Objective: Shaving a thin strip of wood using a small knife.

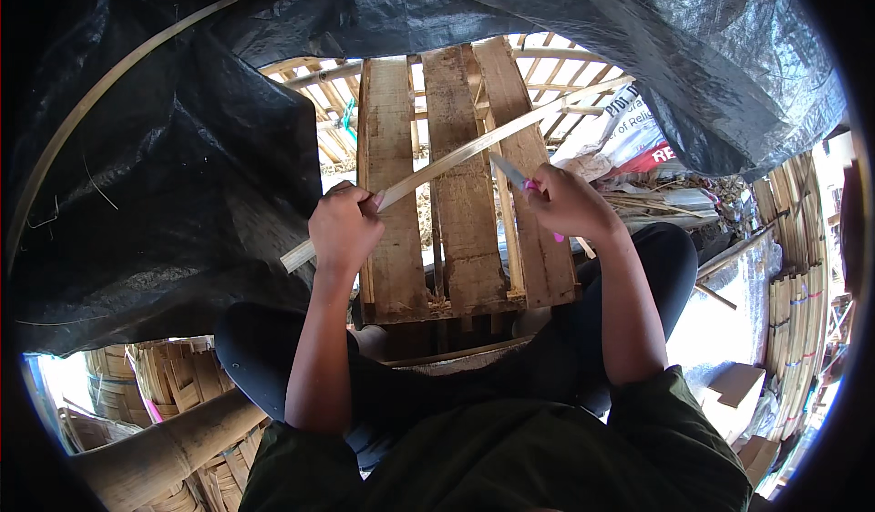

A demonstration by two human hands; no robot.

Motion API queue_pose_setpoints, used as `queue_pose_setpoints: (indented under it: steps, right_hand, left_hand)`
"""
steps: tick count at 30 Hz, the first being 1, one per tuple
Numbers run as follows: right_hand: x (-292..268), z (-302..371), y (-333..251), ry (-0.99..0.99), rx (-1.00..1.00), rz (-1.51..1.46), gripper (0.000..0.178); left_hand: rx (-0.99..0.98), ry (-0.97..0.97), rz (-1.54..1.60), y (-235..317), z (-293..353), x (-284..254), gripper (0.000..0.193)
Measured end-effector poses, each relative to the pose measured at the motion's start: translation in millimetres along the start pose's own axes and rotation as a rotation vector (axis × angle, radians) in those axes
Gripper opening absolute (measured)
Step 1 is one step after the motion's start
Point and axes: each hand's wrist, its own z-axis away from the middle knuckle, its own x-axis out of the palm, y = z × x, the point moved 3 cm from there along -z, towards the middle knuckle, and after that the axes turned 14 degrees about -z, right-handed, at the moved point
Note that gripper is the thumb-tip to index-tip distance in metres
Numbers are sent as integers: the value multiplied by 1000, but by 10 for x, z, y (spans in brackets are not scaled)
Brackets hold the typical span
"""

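My left hand [346, 227] is closed around a long, pale bamboo strip [453, 158] near its lower left end. From there the strip slants up to the right across a slatted wooden bench [463, 239]. In my right hand [572, 204] is a small knife [512, 171] with a pink handle, the fingers wrapped round it. Its blade points up and left, close below the strip; whether the edge touches the strip I cannot tell. Part of the handle is hidden by my fingers.
Black plastic sheeting [173, 184] hangs at the left and across the top. A thin bamboo strip [77, 111] curves over it. Printed white sacking [620, 138] lies beyond the bench. Bundled bamboo strips [795, 330] stand at the right, a thick bamboo pole [173, 439] at lower left.
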Motion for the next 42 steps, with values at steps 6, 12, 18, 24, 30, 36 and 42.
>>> queue_pose_setpoints:
  steps: [6, 12, 18, 24, 30, 36, 42]
  right_hand:
    - [58, -1, -5, -153, 28, 132, 25]
    - [-209, -22, 159, 81, 61, 203, 24]
    - [30, 51, 100, -189, 378, 106, 22]
    - [490, -16, 79, -277, 139, 206, 20]
    - [214, -286, 370, 273, 147, 316, 22]
    - [498, -372, 296, 220, -119, 312, 20]
    - [387, -402, 358, 401, -39, 425, 20]
  left_hand:
    - [-28, -26, 6, -11, 1, 10, 14]
    - [-34, -36, 13, 3, 2, -9, 13]
    - [-44, -47, -11, -3, 1, 18, 15]
    - [-30, -32, 0, -5, 3, 12, 15]
    - [-8, 20, -23, 19, 8, -9, 15]
    - [0, 62, -18, 27, 4, -36, 14]
    - [20, 116, -18, 24, 12, -59, 14]
